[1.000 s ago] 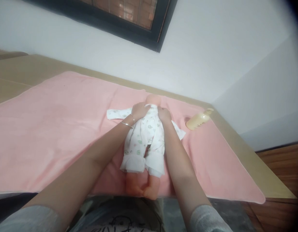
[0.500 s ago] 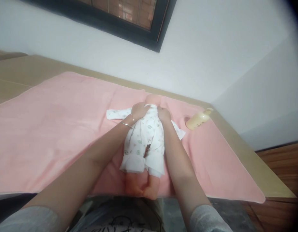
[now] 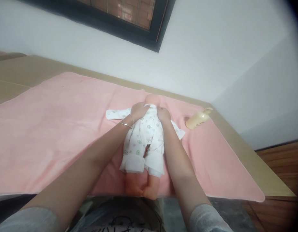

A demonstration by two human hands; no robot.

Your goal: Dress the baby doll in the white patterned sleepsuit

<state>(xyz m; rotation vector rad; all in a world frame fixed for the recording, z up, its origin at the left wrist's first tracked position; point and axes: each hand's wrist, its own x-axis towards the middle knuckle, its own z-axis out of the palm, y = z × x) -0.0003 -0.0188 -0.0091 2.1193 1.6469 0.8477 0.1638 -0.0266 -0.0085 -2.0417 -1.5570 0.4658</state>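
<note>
A baby doll (image 3: 152, 99) lies on the pink cloth, its feet toward me and its head end away. It wears white printed trousers (image 3: 149, 129) with wide ruffled cuffs. My left hand (image 3: 139, 111) closes on the left side of the trousers at the top, thumb over the front. On the opposite side my right hand (image 3: 164, 114) grips the trousers in the same way. Most of the fingers are hidden behind the doll's sides. A white printed sleeve (image 3: 118, 114) sticks out to the left, and a flap of white fabric (image 3: 179, 130) shows by my right forearm.
The pink cloth (image 3: 54, 129) covers much of the tan table (image 3: 267, 175). A pale yellow pump bottle (image 3: 198, 120) lies tilted to the right of the doll. Behind the table are a white wall (image 3: 192, 64) and a dark-framed window (image 3: 153, 42).
</note>
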